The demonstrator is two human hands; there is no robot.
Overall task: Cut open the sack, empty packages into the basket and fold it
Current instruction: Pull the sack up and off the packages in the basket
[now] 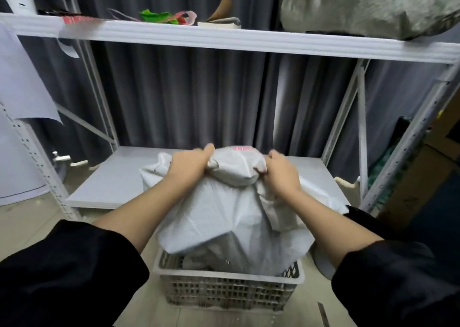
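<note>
Two hands up at the same height, both arms stretched fwd w/ black sleeves (62, 272) pushed back to mid-forearm. Left hand (190, 163) has fingers curled into the bunched top of the white woven sack (224, 209), thumb pointing up along the fabric; right hand (282, 168) grips the opposite side of that same bunch, knuckles toward the camera, fingers buried in the folds. Between the two hands sits the gathered sack end, w/ a pink printed patch at its top edge. Below the hands the sack hangs upside down, its lower part inside the pale plastic basket (229, 292), which stands on the floor directly under the wrists. Grey-white packages (199, 260) show in the basket under the left forearm, partly covered by the sack. Beyond the hands: low white shelf board (119, 177), w/ grey curtain behind it. Above the hands, the upper shelf (224, 38) carries a green-and-pink bag, a brown-covered book and, toward the right-hand side, a big grey sack (368, 5). Near the right sleeve, bottom edge, a thin blade-like item lies on the floor; can't tell what.
</note>
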